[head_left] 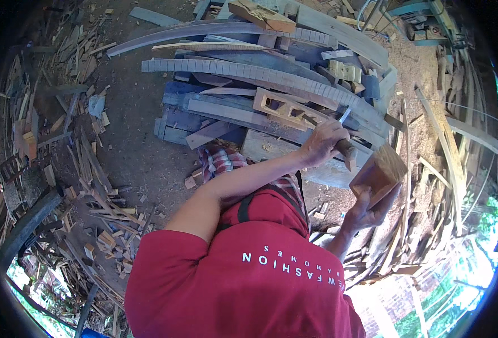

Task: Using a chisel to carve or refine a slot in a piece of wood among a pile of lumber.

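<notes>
My left hand (325, 141) is closed around a chisel, whose wooden handle (347, 153) sticks out on the right side of the fist. Its working end is mostly hidden by the fingers. Just beyond the knuckles is a narrow bright metal strip (345, 115); I cannot tell whether it belongs to the same tool. Left of that hand lies a light wooden piece (266, 101) with rectangular holes cut through it. Nearer and to the right, my right hand (366, 213) grips a thick reddish-brown wooden block (377, 176) from below, raised and apart from the chisel handle.
Long curved boards (221, 67) with rows of cross marks lie across the stacked planks (226, 112). A rough wood chunk (266, 16) rests at the far end. Offcuts (105, 239) litter the ground at left; sawdust (429, 124) and long strips (443, 141) lie at right.
</notes>
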Demonstrator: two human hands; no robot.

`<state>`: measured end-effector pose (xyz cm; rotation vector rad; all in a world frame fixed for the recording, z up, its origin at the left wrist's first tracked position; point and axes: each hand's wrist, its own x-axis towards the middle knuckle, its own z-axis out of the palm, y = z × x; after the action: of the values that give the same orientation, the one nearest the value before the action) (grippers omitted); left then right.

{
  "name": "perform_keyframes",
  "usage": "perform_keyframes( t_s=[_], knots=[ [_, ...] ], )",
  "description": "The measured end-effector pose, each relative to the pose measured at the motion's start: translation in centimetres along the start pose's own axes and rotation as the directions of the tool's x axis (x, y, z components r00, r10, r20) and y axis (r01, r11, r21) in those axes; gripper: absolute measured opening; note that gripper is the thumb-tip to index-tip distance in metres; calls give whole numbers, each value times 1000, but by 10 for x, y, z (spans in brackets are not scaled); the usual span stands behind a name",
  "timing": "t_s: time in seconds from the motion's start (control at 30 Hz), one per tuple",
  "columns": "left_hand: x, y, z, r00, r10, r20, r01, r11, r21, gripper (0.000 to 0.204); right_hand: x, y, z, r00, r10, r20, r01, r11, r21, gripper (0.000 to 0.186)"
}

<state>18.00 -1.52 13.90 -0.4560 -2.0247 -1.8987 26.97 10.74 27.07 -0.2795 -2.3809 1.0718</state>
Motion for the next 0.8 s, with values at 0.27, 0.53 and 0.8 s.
perform_keyframes(
  t_s=[0.27, 0.53, 0.8],
  knots=[
    [-2, -4, 7, 1000, -30, 3, 30, 999, 38, 40, 2, 19, -3, 995, -93, -24, 92, 995, -48, 77],
    [1, -6, 10, 1000, -18, 13, 17, 999, 39, 38, -1, 38, 5, 961, -205, 184, 234, 960, -152, 68],
    [-3, 2, 8, 996, -61, -60, 63, 998, 28, 34, 1, 47, -5, 932, -352, 85, 358, 931, -72, 77]
  ],
)
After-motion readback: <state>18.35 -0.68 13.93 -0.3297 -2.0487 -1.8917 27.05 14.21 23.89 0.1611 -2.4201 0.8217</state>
